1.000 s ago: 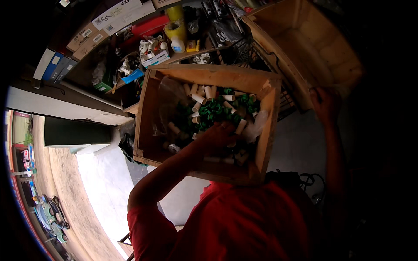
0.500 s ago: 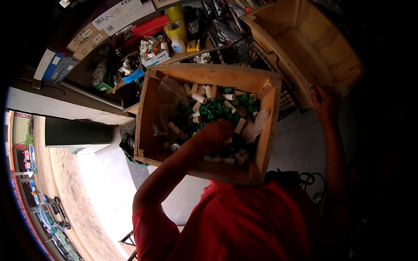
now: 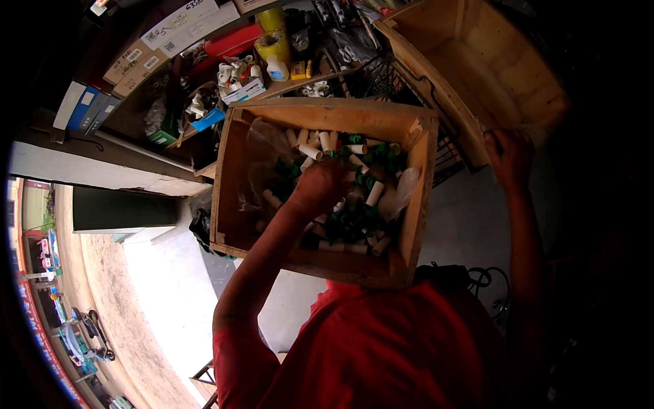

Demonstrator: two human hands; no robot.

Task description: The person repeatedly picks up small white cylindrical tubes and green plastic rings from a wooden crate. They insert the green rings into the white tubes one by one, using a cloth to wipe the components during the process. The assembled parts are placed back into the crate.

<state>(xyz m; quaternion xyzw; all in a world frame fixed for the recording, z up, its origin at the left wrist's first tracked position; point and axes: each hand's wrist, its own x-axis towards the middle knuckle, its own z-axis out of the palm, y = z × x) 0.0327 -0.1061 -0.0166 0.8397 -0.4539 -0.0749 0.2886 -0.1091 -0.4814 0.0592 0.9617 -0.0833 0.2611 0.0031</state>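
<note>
Many pale tubes (image 3: pixel 375 193), long axes pointing mixed ways; left hand (image 3: pixel 321 185): grip unclear; right hand (image 3: pixel 511 157) clasping crate (image 3: pixel 501 78).

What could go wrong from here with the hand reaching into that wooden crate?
White tubes and green pieces lie mixed around the left hand, so it might grab one kind along with the other. The loose clear plastic inside the wooden crate could snag on the hand or hide small pieces. What supports the crate isn't clear, so leaning on it might tip it.
</note>
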